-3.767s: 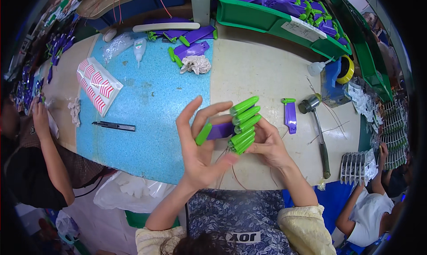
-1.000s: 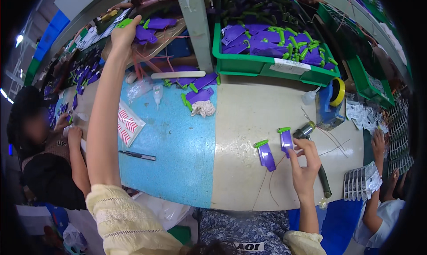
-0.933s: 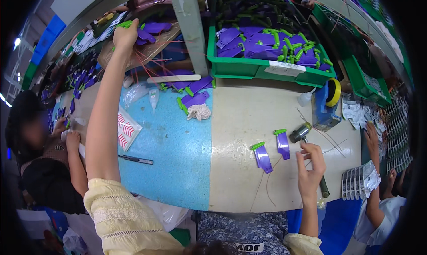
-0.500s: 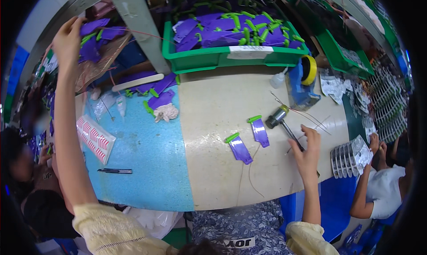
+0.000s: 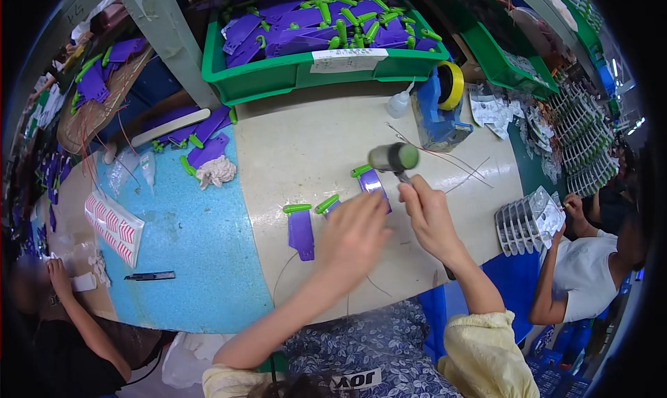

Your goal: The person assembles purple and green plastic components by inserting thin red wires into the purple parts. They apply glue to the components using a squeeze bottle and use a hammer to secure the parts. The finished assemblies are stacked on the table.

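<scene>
Hammer (image 5: 393, 157) in right hand (image 5: 429, 217), grip closed on its handle, head raised just above the purple piece with green cap (image 5: 370, 180) lying flat on the tabletop (image 5: 313, 141), long axis running toward the person. Left hand (image 5: 354, 235) blurred, fingers loose, holding nothing, over the neighbouring piece (image 5: 328, 205); third piece (image 5: 300, 228) just left.

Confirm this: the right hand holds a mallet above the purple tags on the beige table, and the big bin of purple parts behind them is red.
Not quite: the large plastic bin is green, not red, as the head view shows. The rest stands: the right hand holds the round-headed mallet above the flat purple tags with green clips on the beige table.
</scene>
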{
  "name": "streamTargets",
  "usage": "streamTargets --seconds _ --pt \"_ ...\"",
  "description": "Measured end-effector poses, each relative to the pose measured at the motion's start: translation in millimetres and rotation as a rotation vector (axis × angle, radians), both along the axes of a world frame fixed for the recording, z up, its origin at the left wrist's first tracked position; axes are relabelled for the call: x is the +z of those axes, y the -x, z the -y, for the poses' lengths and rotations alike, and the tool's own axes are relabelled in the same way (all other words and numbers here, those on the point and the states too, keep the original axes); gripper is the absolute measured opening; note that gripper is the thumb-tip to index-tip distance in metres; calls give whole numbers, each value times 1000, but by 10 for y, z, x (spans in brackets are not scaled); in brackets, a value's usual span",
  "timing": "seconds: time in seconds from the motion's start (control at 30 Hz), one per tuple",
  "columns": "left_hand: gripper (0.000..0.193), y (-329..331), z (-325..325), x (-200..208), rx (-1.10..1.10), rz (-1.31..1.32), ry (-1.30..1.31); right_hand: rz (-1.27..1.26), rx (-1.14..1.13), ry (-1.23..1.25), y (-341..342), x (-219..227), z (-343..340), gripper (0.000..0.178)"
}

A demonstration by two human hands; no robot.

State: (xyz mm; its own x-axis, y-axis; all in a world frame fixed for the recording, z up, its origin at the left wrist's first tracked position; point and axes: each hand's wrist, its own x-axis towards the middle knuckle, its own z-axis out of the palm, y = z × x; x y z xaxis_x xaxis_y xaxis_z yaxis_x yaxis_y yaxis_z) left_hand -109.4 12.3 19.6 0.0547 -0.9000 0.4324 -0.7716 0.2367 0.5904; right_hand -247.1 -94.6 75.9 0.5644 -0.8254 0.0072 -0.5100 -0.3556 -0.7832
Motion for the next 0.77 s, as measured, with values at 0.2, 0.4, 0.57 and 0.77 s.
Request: streamTargets --seconds 0.2,0.4,0.57,0.77 --pt "79 383 -141 -74 -23 222 -278 -183 106 51 43 -197 114 32" --pt "81 305 -191 -105 -31 218 -258 -111 132 146 64 58 -111 33" --pt "84 271 -218 -60 -33 103 -258 -247 114 98 9 -31 21 22" --pt "95 335 -730 -26 47 37 -459 -28 209 182 -28 162 -412 21"
